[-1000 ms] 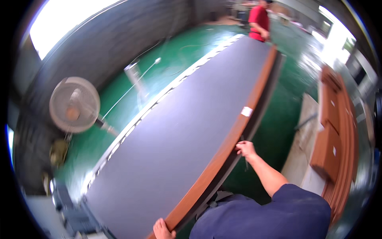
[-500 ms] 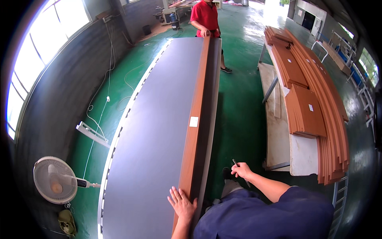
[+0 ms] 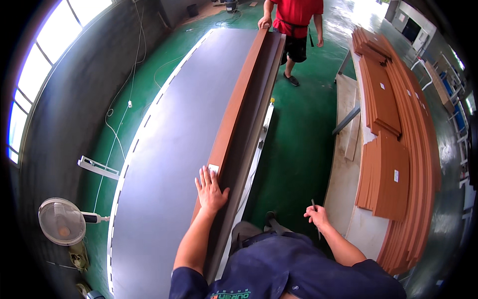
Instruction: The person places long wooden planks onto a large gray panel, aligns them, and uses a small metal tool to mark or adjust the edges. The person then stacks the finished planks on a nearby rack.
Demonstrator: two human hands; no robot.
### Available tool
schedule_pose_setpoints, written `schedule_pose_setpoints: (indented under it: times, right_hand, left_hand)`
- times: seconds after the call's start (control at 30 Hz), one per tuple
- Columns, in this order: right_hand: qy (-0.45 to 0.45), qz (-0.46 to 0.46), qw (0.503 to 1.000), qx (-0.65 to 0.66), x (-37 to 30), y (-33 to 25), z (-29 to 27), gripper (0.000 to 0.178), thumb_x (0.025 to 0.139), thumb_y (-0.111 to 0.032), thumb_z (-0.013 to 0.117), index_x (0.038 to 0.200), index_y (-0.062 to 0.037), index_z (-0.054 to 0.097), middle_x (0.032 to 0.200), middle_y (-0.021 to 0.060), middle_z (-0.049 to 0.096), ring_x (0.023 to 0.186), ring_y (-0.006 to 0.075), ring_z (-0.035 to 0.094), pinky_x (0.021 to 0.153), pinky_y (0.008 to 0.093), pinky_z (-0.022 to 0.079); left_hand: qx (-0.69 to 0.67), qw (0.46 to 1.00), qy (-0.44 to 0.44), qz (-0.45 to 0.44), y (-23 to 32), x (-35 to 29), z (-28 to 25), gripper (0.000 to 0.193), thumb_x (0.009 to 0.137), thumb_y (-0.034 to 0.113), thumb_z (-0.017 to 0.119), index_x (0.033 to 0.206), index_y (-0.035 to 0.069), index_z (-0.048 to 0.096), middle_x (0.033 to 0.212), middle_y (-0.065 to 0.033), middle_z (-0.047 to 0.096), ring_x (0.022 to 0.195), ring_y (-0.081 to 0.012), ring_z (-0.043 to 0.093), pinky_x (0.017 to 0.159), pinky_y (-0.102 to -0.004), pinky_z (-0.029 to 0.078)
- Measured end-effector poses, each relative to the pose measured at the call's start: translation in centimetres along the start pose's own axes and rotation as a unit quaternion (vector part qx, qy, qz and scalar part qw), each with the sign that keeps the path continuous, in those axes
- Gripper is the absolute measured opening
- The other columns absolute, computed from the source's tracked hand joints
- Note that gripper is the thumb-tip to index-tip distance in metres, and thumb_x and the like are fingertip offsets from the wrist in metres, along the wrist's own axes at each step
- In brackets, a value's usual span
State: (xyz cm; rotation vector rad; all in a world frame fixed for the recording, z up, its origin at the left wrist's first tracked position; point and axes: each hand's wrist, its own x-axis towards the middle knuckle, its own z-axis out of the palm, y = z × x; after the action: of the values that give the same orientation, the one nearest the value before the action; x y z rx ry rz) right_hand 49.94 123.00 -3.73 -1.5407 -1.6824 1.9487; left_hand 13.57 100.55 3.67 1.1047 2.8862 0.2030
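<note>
A long, narrow reddish-brown board [image 3: 234,112] lies along the right side of a large grey panel [image 3: 159,164]. My left hand [image 3: 212,195] rests on the board with its fingers stretched out, beside a small white label [image 3: 213,168] that it partly covers. Out past the panel's right edge, my right hand [image 3: 317,216] is closed around a slim, dark, pen-like tool [image 3: 313,203], whose exact kind I cannot make out. At the board's far end, a co-worker in a red shirt [image 3: 298,17] has one hand [image 3: 265,22] on it.
To the right, stacks of brown boards [image 3: 381,99] lie on a white-topped table [image 3: 371,224]. A standing fan [image 3: 62,222] and a pale metal arm [image 3: 98,167] are left of the panel. Loose cables [image 3: 130,104] hang by the dark wall and trail onto the green floor [image 3: 298,144].
My left hand has slid forward along the board to the label. The view has shifted, and more of the co-worker shows. My right hand still holds the slim tool.
</note>
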Motion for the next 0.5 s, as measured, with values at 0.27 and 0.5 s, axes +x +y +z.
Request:
schedule_pose_setpoints:
  times: [0.27,0.5]
  right_hand:
    - [0.048,-0.028,0.998,0.026,8.7,-6.7,-4.0,0.016,0.09,-0.012,0.061,0.099,0.0013,0.062,0.08,0.012,0.068,0.051,0.0107,0.054,0.047,0.023,0.043]
    - [0.007,-0.028,0.998,-0.053,17.6,-16.3,-3.6,0.019,0.088,-0.01,0.062,0.102,0.0035,0.06,0.079,0.0115,0.068,0.05,0.0094,0.052,0.047,0.0232,0.043]
  left_hand:
    - [0.014,0.999,-0.008,0.051,5.6,18.3,1.2,0.091,0.079,0.043,0.069,0.148,0.0,0.029,0.159,-0.0213,0.015,0.149,-0.0348,0.01,0.117,-0.0556,0.012]
    - [0.018,0.997,-0.017,0.078,10.3,33.8,1.6,0.087,0.08,0.039,0.068,0.15,0.006,0.028,0.16,-0.0128,0.017,0.149,-0.0315,0.011,0.117,-0.0559,0.014]
